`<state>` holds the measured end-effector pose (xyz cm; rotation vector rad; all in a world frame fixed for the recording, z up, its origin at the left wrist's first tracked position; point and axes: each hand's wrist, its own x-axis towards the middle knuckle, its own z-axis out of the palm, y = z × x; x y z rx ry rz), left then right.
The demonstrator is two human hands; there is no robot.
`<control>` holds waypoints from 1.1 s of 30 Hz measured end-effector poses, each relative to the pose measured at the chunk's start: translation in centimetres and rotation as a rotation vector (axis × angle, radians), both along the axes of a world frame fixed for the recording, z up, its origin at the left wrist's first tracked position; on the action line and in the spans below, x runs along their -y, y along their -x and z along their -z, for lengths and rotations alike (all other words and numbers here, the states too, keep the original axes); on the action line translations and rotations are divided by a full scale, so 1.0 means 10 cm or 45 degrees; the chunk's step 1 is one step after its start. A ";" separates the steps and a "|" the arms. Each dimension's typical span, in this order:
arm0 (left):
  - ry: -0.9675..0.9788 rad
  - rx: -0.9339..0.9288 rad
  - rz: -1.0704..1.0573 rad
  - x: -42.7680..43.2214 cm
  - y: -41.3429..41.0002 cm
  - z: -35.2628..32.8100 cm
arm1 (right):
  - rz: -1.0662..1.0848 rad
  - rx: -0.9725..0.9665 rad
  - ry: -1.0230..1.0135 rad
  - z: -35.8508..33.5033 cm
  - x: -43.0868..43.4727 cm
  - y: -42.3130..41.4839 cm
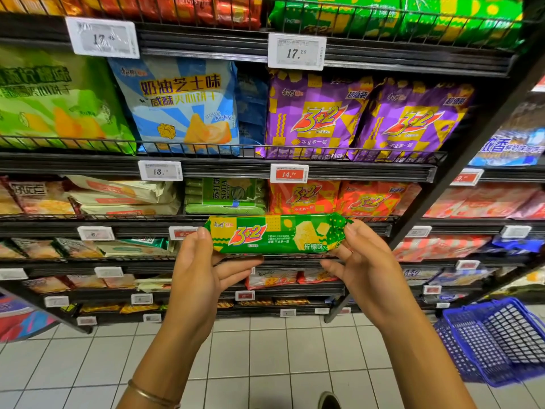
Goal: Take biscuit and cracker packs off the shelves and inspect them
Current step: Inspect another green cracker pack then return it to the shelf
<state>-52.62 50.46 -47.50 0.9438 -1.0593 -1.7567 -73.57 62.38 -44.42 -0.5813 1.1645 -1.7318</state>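
On the wire-fronted shelf (224, 169) at eye height stand four puffy plastic bags: one light green bag (56, 95) at the far left, one blue and white bag (180, 104) beside it, then two purple bags (312, 116) side by side. Two white price tags (297, 51) hang on the rail above them.

Lower down, in front of the shelves, one green pack (277, 234) is held level in the air between two hands. It is a long, narrow, glossy wrapper with crimped ends, printed in green and yellow with a red "3+2".

The left hand (200, 267) grasps its left end: the thumb lies on the front edge, and the other fingers (241, 262) reach half-curled beneath and behind it. A thin metal bangle (150, 394) circles that wrist.

The right hand (362, 261) pinches the crimped right end, thumb on the front and fingers loosely bent below.

To the far right, one blue plastic mesh basket (495, 340) hangs tilted above the pale, square-tiled floor (265, 364).
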 end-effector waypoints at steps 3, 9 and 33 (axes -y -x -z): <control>0.004 0.007 -0.013 0.00 0.00 0.00 | 0.021 -0.060 -0.013 -0.02 0.01 -0.02; 0.019 0.018 -0.060 -0.01 0.02 -0.03 | -0.055 0.005 0.005 0.01 -0.01 -0.03; 0.023 -0.045 0.127 -0.04 -0.02 0.10 | 0.065 0.092 0.177 0.10 0.03 -0.07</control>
